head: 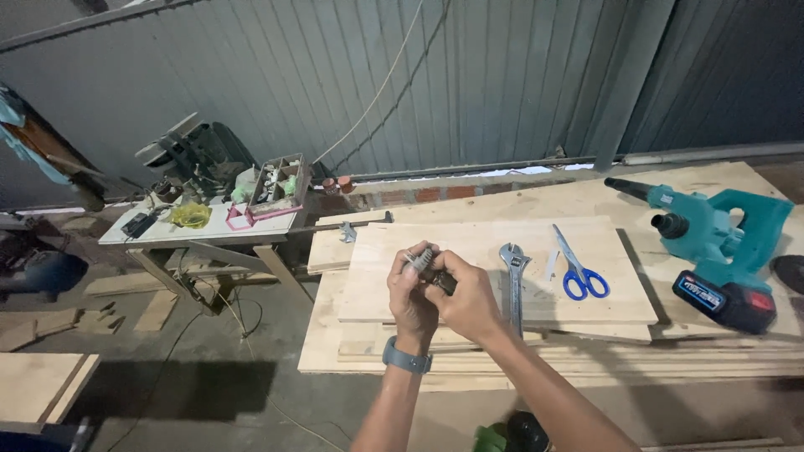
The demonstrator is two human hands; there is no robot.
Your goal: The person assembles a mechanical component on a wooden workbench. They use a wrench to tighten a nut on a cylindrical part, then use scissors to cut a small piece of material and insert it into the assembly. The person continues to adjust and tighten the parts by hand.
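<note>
Both my hands meet above a stack of wooden boards [586, 251]. My left hand [408, 297], with a grey watch on the wrist, and my right hand [467, 303] both grip a small grey and black metal part [427, 266] between them. Part of it is hidden by my fingers. An adjustable wrench [513, 280] lies on the top board just right of my right hand. Blue-handled scissors [576, 269] lie further right.
A teal cordless blower [712, 251] with a battery rests on the boards at right. A white side table [201, 230] at left carries a pink box of small items, yellow cord and tools. Loose wood pieces lie on the floor at left. A corrugated metal wall stands behind.
</note>
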